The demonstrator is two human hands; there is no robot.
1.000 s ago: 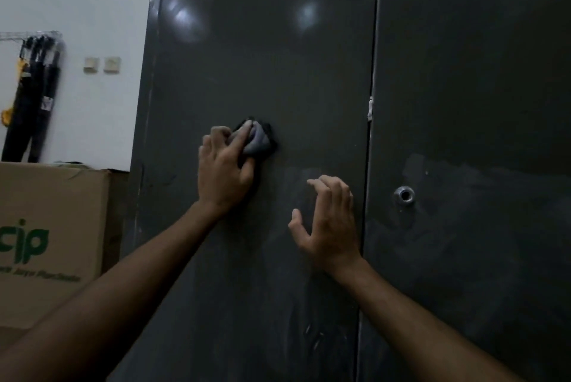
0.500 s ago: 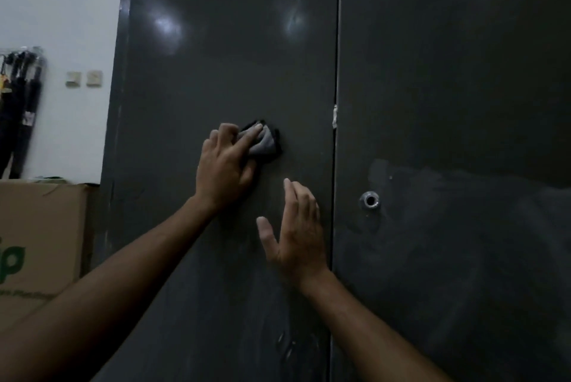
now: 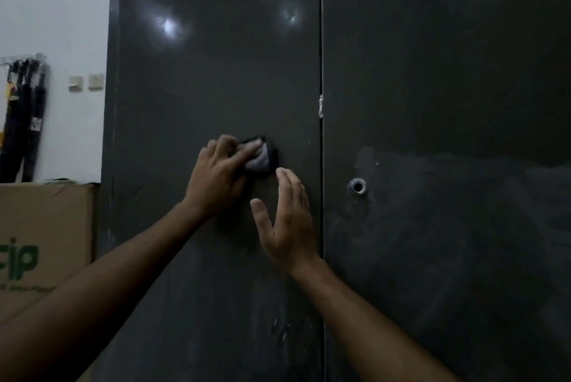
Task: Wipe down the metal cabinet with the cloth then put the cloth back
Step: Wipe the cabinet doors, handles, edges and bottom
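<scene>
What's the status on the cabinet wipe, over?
Left hand pressing the cloth on the cabinet's left door. Right hand open, fingers straight, just below the cloth. Nothing in the way.

The metal cabinet (image 3: 216, 72) is tall and dark grey, its two doors shut along a thin vertical seam, with a small round lock on the right door. Pale smears mark the lower panels. The cloth (image 3: 261, 156), bunched small and seemingly grey with a dark edge, sits pressed against the left door near the seam.
</scene>
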